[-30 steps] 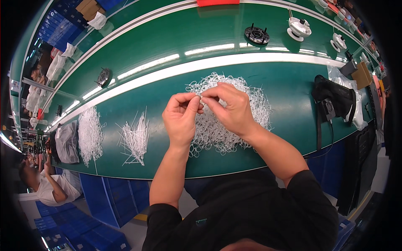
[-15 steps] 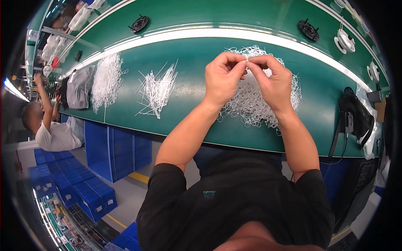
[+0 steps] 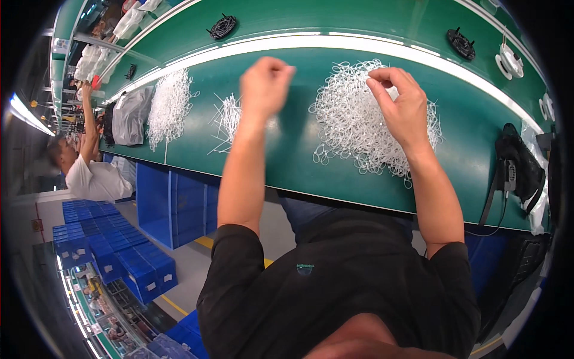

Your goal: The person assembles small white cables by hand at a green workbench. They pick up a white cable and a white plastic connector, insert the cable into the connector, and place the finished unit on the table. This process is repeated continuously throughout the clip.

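Beneath my right hand (image 3: 405, 107) lies a large heap of thin white plastic ties bent into loops (image 3: 350, 119). Its thumb and forefinger point left with a small gap between the tips, and nothing shows between them. My left hand (image 3: 264, 90) is over the green bench, smeared by motion with its fingers curled. Whether it holds anything cannot be made out. Close to it on the left is a smaller bundle of straight white ties (image 3: 228, 119), partly hidden by my left forearm.
Farther left are another heap of looped ties (image 3: 169, 110) and a grey plastic bag (image 3: 131, 116). A black bag (image 3: 519, 170) lies at the right end. Black round parts (image 3: 223, 27) sit beyond the light strip. Blue bins (image 3: 143, 269) and a person in white (image 3: 98, 179) are at left.
My hands were together over the looped heap, fingertips touching. Now they are apart: the left has swung left toward the straight ties, while the right stays above the heap. The view has shifted slightly.
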A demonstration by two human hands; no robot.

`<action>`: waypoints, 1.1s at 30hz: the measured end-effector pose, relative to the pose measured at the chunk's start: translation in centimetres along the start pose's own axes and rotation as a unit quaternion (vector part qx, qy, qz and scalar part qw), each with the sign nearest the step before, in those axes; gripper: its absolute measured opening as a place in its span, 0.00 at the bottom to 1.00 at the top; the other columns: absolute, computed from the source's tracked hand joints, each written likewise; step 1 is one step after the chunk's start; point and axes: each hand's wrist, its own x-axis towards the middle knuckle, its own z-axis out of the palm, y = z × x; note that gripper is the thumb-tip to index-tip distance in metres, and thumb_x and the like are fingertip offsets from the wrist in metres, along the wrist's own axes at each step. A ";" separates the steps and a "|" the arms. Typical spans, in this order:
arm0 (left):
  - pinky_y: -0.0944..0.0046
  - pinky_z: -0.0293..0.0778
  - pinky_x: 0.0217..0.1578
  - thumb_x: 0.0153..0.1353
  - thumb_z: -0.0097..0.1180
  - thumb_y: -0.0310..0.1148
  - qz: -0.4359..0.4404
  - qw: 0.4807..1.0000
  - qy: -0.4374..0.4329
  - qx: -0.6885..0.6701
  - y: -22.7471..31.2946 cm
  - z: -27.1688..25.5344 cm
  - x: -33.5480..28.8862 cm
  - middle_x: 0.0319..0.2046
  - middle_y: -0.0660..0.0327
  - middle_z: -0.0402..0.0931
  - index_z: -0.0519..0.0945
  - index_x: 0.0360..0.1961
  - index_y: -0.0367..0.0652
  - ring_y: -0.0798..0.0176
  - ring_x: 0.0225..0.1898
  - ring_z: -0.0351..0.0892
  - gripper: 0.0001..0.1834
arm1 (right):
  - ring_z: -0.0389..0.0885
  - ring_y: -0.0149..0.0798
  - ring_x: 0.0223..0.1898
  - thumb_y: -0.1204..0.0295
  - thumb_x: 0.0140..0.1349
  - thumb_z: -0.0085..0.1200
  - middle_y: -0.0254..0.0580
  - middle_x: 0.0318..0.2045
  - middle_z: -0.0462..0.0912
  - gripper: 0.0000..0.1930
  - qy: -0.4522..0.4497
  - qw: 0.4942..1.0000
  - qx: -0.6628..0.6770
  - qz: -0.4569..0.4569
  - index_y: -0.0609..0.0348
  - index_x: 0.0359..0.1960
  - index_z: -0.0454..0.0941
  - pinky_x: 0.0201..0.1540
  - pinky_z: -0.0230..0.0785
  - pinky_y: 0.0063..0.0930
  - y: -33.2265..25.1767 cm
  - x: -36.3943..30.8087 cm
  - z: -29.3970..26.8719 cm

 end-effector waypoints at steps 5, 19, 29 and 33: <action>0.54 0.78 0.44 0.55 0.68 0.44 -0.166 0.963 0.003 0.210 -9.7 -6.2 1.6 0.33 0.50 0.85 0.84 0.33 0.39 0.49 0.38 0.85 0.17 | 0.81 0.39 0.35 0.70 0.61 0.62 0.35 0.31 0.85 0.05 0.005 1.000 0.006 -0.015 0.56 0.35 0.82 0.50 0.66 0.36 -0.1 0.2 0.0; 0.54 0.77 0.44 0.59 0.65 0.41 -0.227 0.950 -0.032 0.213 -13.6 -4.8 2.1 0.35 0.49 0.86 0.84 0.34 0.38 0.48 0.40 0.85 0.14 | 0.82 0.39 0.35 0.70 0.61 0.61 0.35 0.31 0.85 0.04 -0.014 1.000 0.006 -0.018 0.57 0.34 0.82 0.50 0.66 0.36 0.6 0.1 -0.1; 0.69 0.72 0.28 0.70 0.56 0.33 -0.046 0.964 0.162 -0.207 -4.7 -5.0 2.2 0.28 0.59 0.80 0.77 0.38 0.34 0.70 0.25 0.75 0.11 | 0.83 0.43 0.36 0.70 0.61 0.62 0.40 0.32 0.85 0.07 0.007 0.998 0.050 -0.036 0.59 0.36 0.81 0.44 0.71 0.36 0.3 0.0 0.4; 0.72 0.74 0.26 0.71 0.55 0.27 -0.033 0.875 0.022 -0.483 0.6 -1.5 0.3 0.34 0.56 0.82 0.75 0.40 0.35 0.71 0.27 0.77 0.05 | 0.84 0.42 0.37 0.69 0.59 0.64 0.44 0.36 0.84 0.12 -0.027 0.991 0.129 -0.021 0.60 0.41 0.80 0.41 0.75 0.33 -0.6 -0.4 0.5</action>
